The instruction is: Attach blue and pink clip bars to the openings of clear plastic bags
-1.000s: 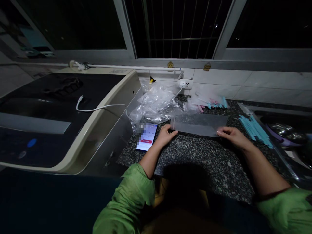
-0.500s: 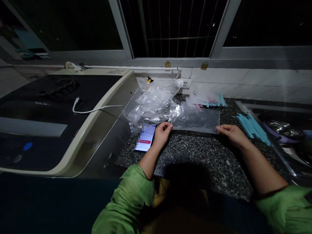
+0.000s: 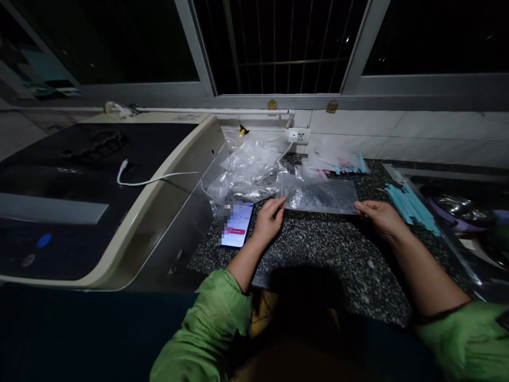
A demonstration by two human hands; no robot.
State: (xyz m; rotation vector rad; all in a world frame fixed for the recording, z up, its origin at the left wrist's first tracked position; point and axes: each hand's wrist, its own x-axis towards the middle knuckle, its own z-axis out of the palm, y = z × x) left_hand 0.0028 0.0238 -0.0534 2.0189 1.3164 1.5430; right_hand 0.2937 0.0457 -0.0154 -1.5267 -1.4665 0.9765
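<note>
A clear flat plastic bag [image 3: 322,196] is stretched out over the dark speckled counter, its long side running left to right. My right hand [image 3: 377,215] pinches its near right corner between thumb and fingers. At the near left corner, my left hand [image 3: 269,218] has thumb and forefinger parted, the fingertips touching or just beside the bag's edge. Behind and to the left lies a heap of crumpled clear plastic bags [image 3: 250,167]. A lit phone [image 3: 237,225] rests on the counter just left of my left hand.
Light-blue strips [image 3: 411,208] lie right of my right hand, beside a stove [image 3: 463,209]. More bags holding blue and pink strips [image 3: 338,162] sit near the wall. A top-loading washing machine [image 3: 167,180] with a white cable [image 3: 159,178] stands at left. A charger [image 3: 293,137] fills one socket.
My left thumb and forefinger have parted from their pinch on the bag's left corner. The bag has dropped slightly flatter, while my right hand keeps its corner and shifts slightly right.
</note>
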